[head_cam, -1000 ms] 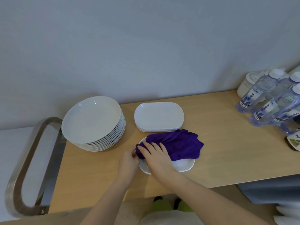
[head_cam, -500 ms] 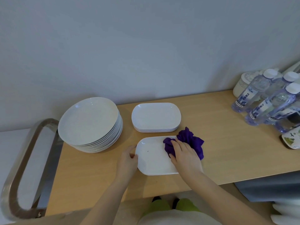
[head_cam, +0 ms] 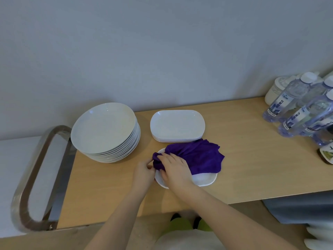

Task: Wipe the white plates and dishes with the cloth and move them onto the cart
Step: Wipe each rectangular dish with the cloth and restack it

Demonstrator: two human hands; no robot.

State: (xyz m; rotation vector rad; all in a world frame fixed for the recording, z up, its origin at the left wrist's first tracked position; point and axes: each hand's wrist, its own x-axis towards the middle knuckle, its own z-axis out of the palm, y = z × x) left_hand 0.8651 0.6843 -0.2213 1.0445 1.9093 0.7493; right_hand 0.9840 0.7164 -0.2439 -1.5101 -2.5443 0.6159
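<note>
Back across sweeps the purple cloth (head_cam: pixel 198 156), now spread over the oblong dish (head_cam: pixel 205 179). Right hand (head_cam: pixel 175 170) presses it, fingers together; left hand (head_cam: pixel 144 175) grips the dish's left rim. Behind: dish stack (head_cam: pixel 177 125), long axes left-right.

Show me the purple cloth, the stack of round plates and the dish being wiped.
purple cloth (head_cam: pixel 200 157), head view, middle of its spread fabric
stack of round plates (head_cam: pixel 103 128), head view, top plate's centre
dish being wiped (head_cam: pixel 204 179), head view, bare near-right corner
</note>
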